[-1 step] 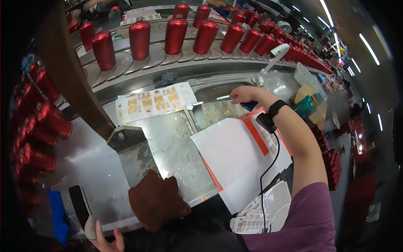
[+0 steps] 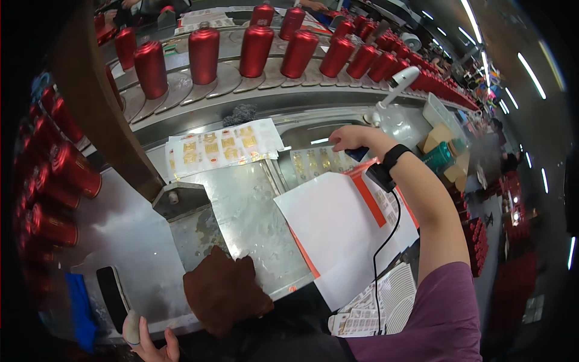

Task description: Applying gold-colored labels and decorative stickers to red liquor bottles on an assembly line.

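Over a shallow metal tray [image 2: 301,136], my right hand [image 2: 350,137] is bent down with its fingers curled. A small dark blue piece [image 2: 357,153] shows under its palm; what the fingertips pinch is hidden. Just left of that hand lies a clear sheet with gold stickers [image 2: 319,160]. A white sheet of gold stickers [image 2: 223,148] rests farther left. My left hand [image 2: 151,342] is at the lower left edge, thumb and fingers apart, with a pale cover on one fingertip. It is beside a dark phone [image 2: 112,297] and holds nothing visible.
Red bottles [image 2: 204,55] stand along a curved conveyor [image 2: 181,90] behind the tray. A brown cloth [image 2: 226,289], white paper [image 2: 332,211] and a blue cloth [image 2: 80,311] lie nearby. A brown post [image 2: 102,90] rises at left; a white tap [image 2: 395,84] stands beyond my right hand.
The bottles on the conveyor have shifted slightly to the right. Both hands keep nearly the same places.
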A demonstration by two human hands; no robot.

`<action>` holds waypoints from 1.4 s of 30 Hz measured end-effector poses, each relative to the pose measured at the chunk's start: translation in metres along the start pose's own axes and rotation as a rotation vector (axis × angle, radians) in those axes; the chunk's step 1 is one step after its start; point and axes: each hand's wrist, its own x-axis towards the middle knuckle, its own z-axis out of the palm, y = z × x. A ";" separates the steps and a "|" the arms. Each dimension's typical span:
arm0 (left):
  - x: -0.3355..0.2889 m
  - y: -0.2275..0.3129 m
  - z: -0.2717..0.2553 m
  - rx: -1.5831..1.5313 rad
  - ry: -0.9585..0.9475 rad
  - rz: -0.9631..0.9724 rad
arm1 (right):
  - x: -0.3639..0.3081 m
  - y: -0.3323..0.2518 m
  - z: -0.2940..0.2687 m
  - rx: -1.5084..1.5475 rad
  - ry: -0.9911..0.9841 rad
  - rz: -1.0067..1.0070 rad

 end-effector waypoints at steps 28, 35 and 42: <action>0.032 0.025 0.007 -0.058 -0.049 0.125 | -0.110 -0.096 0.020 0.109 0.273 -0.172; 0.052 0.043 -0.004 -0.051 -0.042 0.393 | -0.258 -0.091 0.027 0.150 0.467 -0.264; 0.061 0.075 -0.003 -0.057 -0.045 0.475 | -0.346 -0.128 0.144 0.026 0.281 -0.102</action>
